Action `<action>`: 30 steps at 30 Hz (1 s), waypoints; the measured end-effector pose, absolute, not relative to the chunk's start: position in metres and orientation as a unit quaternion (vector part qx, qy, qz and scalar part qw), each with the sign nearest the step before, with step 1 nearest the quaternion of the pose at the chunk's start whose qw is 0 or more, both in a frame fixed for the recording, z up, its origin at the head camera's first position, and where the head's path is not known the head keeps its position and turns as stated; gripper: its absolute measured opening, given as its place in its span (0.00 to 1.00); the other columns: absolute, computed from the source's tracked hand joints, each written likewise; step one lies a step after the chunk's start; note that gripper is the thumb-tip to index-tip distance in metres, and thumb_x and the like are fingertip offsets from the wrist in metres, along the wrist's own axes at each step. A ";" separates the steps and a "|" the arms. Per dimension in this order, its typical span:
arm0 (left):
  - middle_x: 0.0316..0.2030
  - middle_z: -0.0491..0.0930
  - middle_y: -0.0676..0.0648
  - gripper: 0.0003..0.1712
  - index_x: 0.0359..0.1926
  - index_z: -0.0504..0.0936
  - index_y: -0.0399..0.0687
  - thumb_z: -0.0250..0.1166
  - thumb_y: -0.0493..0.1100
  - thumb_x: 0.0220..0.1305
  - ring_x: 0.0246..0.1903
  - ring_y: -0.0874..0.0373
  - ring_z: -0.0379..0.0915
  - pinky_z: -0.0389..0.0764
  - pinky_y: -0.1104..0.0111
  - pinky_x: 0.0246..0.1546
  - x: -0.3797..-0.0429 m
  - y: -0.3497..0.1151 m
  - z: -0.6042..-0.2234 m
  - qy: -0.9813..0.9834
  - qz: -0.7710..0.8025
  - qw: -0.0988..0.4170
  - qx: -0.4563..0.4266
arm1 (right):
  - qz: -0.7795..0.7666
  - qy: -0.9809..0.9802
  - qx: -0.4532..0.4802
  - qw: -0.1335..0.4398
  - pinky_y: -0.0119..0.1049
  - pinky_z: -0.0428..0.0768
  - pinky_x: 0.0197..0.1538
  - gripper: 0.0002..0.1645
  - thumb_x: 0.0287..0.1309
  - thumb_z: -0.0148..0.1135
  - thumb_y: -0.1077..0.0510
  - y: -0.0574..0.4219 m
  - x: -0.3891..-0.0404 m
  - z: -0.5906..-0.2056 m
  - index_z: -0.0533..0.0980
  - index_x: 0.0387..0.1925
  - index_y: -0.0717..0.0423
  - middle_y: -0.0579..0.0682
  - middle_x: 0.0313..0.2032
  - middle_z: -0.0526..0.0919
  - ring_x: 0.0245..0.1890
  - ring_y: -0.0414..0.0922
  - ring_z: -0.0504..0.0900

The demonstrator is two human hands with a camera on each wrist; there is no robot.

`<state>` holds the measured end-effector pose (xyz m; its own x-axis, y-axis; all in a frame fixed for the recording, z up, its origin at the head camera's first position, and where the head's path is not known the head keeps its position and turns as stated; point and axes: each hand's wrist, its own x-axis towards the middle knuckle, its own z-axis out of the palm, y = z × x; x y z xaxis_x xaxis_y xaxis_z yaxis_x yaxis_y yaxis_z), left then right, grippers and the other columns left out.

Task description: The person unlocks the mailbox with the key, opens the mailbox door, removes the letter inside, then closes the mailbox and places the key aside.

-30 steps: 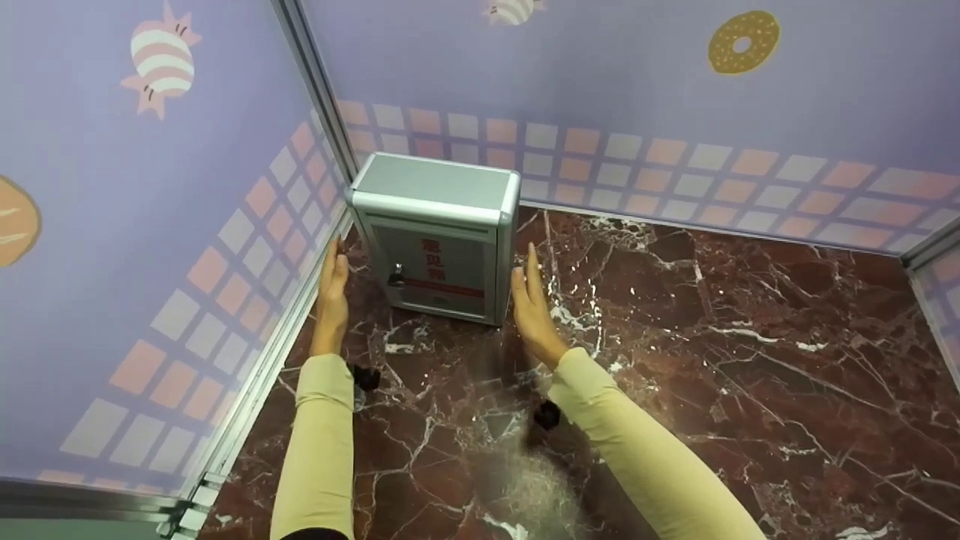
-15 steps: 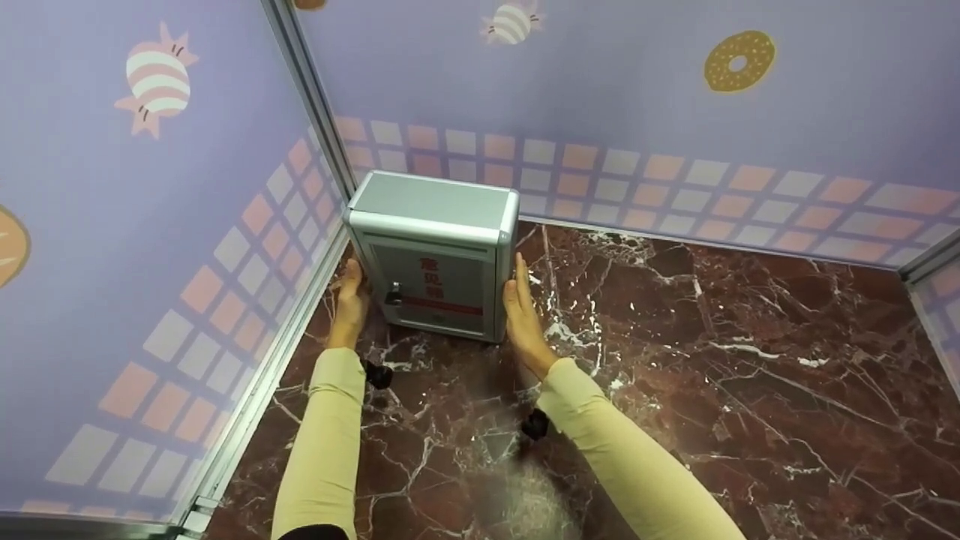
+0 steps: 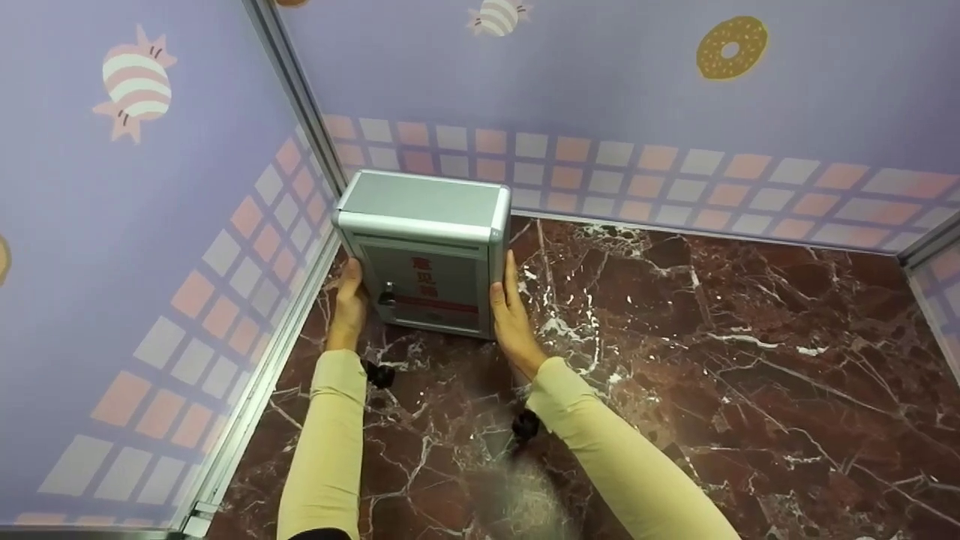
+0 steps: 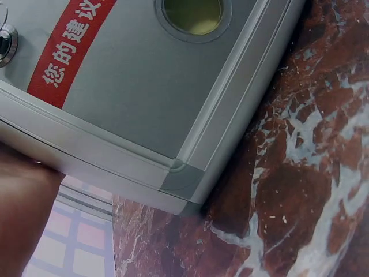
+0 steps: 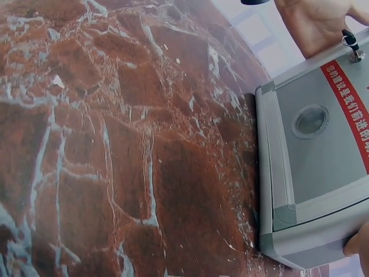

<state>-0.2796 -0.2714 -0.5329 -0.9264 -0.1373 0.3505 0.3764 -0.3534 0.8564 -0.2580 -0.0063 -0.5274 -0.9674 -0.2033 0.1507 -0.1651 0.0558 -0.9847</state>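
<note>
A silver-grey metal suggestion box (image 3: 420,277) with red lettering stands upright on the dark red marbled surface. On its front are a small lock with a key (image 3: 388,294) and a red strip (image 4: 68,49). My left hand (image 3: 347,307) lies along the box's left side, its fingers partly hidden behind the box. Against the right side rests my right hand (image 3: 514,324), fingers fairly straight and pointing away from me, thumb near the front edge. The right wrist view shows the left palm by the box's side and a round window (image 5: 310,121) low on its front.
Behind the box, purple wall panels (image 3: 600,90) with printed sweets and tiles meet at a metal corner post (image 3: 296,90). A metal rail (image 3: 259,397) edges the left panel. Marbled surface (image 3: 712,360) stretches to the right.
Both hands have come inward from beside the box onto its two sides. The head view has shifted slightly; the box stays in about the same place by the corner.
</note>
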 end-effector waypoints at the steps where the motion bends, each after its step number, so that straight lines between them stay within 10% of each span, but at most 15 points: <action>1: 0.50 0.75 0.47 0.32 0.58 0.76 0.48 0.56 0.66 0.67 0.54 0.55 0.68 0.62 0.65 0.62 -0.280 -0.271 -0.532 -0.549 -0.813 0.155 -0.111 | -0.676 0.727 -0.124 0.013 0.57 0.42 0.70 0.37 0.78 0.35 0.45 -0.006 -0.257 -0.526 0.32 0.77 0.35 0.41 0.76 0.33 0.74 0.51 0.39; 21: 0.48 0.76 0.47 0.27 0.57 0.77 0.50 0.47 0.62 0.74 0.51 0.56 0.70 0.66 0.65 0.58 -0.263 -0.242 -0.533 -0.543 -0.816 0.150 -0.127 | -0.694 0.713 -0.105 0.011 0.60 0.43 0.70 0.38 0.77 0.34 0.43 0.015 -0.228 -0.491 0.34 0.78 0.43 0.50 0.77 0.36 0.74 0.56 0.41; 30: 0.57 0.71 0.46 0.44 0.67 0.66 0.36 0.52 0.69 0.68 0.61 0.55 0.62 0.54 0.65 0.67 -0.258 -0.227 -0.536 -0.559 -0.808 0.153 -0.103 | -0.702 0.703 -0.110 -0.016 0.50 0.41 0.72 0.38 0.75 0.33 0.38 0.027 -0.234 -0.513 0.36 0.78 0.39 0.47 0.77 0.36 0.74 0.46 0.38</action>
<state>-0.2576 -0.2271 -0.5355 -0.9321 -0.1325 0.3370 0.3621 -0.3277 0.8726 -0.2342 0.0274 -0.5128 -0.9751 -0.1332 0.1774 -0.1776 -0.0101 -0.9840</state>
